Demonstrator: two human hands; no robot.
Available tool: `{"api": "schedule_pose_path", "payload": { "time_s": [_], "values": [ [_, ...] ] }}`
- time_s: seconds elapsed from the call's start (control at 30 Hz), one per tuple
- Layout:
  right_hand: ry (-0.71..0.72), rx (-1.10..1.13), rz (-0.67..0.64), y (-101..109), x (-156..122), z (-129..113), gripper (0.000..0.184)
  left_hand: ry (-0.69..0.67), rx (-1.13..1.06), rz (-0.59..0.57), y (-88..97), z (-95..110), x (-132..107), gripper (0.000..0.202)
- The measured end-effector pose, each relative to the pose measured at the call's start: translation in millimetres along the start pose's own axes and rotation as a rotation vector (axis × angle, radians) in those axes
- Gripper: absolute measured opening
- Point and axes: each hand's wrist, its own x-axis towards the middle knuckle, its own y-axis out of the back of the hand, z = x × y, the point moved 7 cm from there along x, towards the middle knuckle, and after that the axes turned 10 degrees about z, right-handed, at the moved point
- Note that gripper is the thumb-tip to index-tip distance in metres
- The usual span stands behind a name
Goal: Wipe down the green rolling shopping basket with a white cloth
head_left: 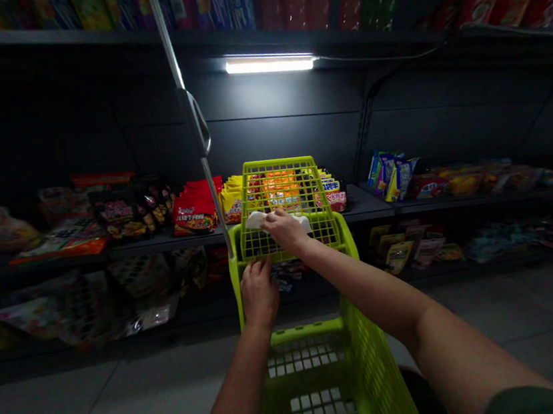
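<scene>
In the head view, a dim shop aisle has a pale tiled floor (94,404) and dark shelving with a plain back panel (155,124), where a lit tube lamp (269,65) hangs under the upper shelf (69,36). A yellow-green plastic cart (376,362) stands in front, and a thin metal pole (166,42) rises by its upper left corner. The cart's grid panel (278,162) stands tilted at the far end, before the middle shelf (369,202). A white cloth (256,220) lies on this panel, between its left and right edges and nearer the lower edge than the top; the right hand (285,229) is closed on it. The left hand (259,293) is apart from the right, with its fingertips at the panel's lower edge, near the left corner; I cannot tell whether they grip it. Along the middle shelf's front edge stand red packets (192,210) left of the panel, yellow packets (232,199) behind its left edge and orange packets (281,183) seen through the grid. Pale characters run across the red packets, but they are too small to read surely. Blue packets (396,172) farther right carry light lettering, also illegible. No brand can be made out.
</scene>
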Motion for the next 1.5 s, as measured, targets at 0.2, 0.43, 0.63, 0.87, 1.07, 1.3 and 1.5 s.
{"api": "schedule_pose_path", "payload": {
  "time_s": [0.2,0.43,0.63,0.87,1.07,1.3,1.5],
  "values": [
    [0.158,0.156,-0.196,11,-31,-11,0.016,-0.010,-0.011,0.015,1.5,5,-3,0.056],
    [-0.206,0.121,0.133,35,110,62,0.033,-0.075,-0.009,0.019,-0.8,10,0,0.060],
    [-0.114,0.101,0.063,-6,59,4,0.021,-0.035,-0.029,0.024,-0.5,-1,2,0.058],
    [0.079,0.395,-0.092,-3,-39,-28,0.030,-0.055,-0.085,0.035,3.2,0,0,0.055],
    [-0.193,0.436,0.119,35,31,82,0.049,-0.036,-0.103,0.051,-0.1,1,0,0.057],
    [-0.291,0.339,0.268,16,37,110,0.042,-0.034,-0.106,0.057,-3.4,-1,3,0.053],
    [-0.080,0.384,0.147,1,-86,17,0.034,-0.058,-0.078,0.067,-0.7,-1,3,0.052]
  ]
}}
